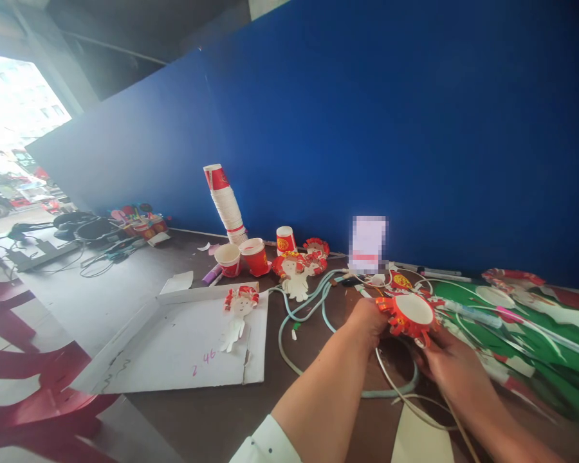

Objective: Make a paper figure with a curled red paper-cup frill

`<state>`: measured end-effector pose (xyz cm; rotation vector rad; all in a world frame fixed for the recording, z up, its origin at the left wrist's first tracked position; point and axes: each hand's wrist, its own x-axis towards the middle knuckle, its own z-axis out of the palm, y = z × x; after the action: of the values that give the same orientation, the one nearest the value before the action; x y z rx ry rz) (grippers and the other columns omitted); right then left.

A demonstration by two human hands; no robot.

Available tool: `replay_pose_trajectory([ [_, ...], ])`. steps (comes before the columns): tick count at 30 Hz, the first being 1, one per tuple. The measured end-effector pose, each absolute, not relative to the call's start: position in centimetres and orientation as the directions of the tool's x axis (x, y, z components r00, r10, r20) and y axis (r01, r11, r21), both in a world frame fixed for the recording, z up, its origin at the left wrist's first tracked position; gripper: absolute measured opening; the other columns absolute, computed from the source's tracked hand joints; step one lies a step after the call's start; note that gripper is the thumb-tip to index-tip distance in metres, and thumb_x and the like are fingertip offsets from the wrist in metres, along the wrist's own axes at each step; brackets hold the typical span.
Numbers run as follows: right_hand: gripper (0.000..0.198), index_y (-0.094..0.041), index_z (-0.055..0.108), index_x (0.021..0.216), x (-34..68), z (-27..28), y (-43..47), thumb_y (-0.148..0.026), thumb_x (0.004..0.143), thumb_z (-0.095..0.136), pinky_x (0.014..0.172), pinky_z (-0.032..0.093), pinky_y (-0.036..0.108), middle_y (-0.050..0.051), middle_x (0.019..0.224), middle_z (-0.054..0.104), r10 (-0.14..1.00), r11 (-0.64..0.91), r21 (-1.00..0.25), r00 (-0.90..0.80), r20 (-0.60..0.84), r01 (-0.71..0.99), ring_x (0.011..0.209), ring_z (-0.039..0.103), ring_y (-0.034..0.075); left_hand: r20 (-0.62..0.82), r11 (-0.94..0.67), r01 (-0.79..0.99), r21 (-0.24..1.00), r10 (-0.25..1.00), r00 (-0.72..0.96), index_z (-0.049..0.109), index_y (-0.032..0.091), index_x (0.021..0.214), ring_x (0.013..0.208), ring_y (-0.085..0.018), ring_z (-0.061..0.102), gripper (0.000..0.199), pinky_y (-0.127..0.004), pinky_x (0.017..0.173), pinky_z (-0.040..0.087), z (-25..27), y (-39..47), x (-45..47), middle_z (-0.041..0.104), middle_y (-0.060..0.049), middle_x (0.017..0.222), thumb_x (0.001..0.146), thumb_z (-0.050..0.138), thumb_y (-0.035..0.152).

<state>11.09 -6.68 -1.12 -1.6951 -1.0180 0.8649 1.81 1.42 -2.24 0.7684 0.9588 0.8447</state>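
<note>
Both my hands hold a cut paper cup (413, 310), its round white bottom facing up and its red side strips curled outward around it. My left hand (370, 319) pinches the strips at the left edge; the fingertips are partly hidden behind the cup. My right hand (444, 354) is closed on the lower right edge, its thumb near a curled strip. Beyond them a paper-cup doll (296, 283) with red curls rests against the red cups. A similar doll (238, 315) with a drawn face lies on the white box lid.
A tall leaning stack of cups (228, 207) stands by the blue partition (367, 128). Loose cables (289, 341) loop across the brown table. A white box lid (174, 360) lies left, a green mat (567, 360) with paper scraps and pens right. Pink chairs (43, 399) stand at left.
</note>
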Motion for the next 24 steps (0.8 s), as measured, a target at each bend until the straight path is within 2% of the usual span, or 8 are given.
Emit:
replay_pose_trajectory([
  [6,0.018,-0.024,0.06,0.061,11.9,-2.0,-6.4,-0.038,0.066,0.051,0.046,0.038,0.031,0.004,0.049,0.06,0.911,-0.15,-0.83,0.402,0.095,0.536,0.045,0.054,0.02,-0.34,0.421,-0.244,0.874,0.887,0.312,0.069,0.008,0.071,0.051,-0.014,0.055,0.02,-0.028,0.054,0.046,-2.5,1.7,2.0,0.064,-0.009,0.064,0.056,0.076,0.02],
  [11,0.022,-0.023,0.06,0.066,11.7,-1.8,-6.3,-0.041,0.069,0.047,0.053,0.041,0.034,0.005,0.054,0.062,0.904,-0.12,-0.782,0.392,0.169,0.612,0.053,0.057,0.023,-0.38,0.459,-0.311,0.832,0.881,0.283,0.067,0.007,0.069,0.051,-0.015,0.057,0.018,-0.03,0.056,0.049,-2.0,1.6,2.2,0.062,-0.007,0.059,0.056,0.075,0.017],
  [17,0.026,-0.024,0.057,0.073,11.4,-1.9,-6.6,-0.049,0.074,0.049,0.048,0.039,0.031,0.0,0.047,0.056,0.924,-0.171,-0.872,0.381,0.02,0.46,0.045,0.052,0.019,-0.438,0.539,-0.409,0.736,0.84,0.319,0.064,0.008,0.065,0.043,-0.011,0.052,0.006,-0.024,0.049,0.047,-1.5,1.4,2.2,0.056,-0.003,0.05,0.06,0.062,0.005],
  [24,0.025,-0.023,0.054,0.079,11.2,-2.5,-6.7,-0.048,0.074,0.056,0.04,0.03,0.025,-0.005,0.044,0.046,0.932,-0.162,-0.975,0.347,-0.102,0.15,0.04,0.04,0.012,-0.418,0.531,-0.51,0.677,0.847,0.328,0.065,0.007,0.065,0.049,-0.013,0.057,0.014,-0.023,0.05,0.047,-1.2,1.1,2.5,0.061,-0.007,0.056,0.056,0.073,0.011],
])
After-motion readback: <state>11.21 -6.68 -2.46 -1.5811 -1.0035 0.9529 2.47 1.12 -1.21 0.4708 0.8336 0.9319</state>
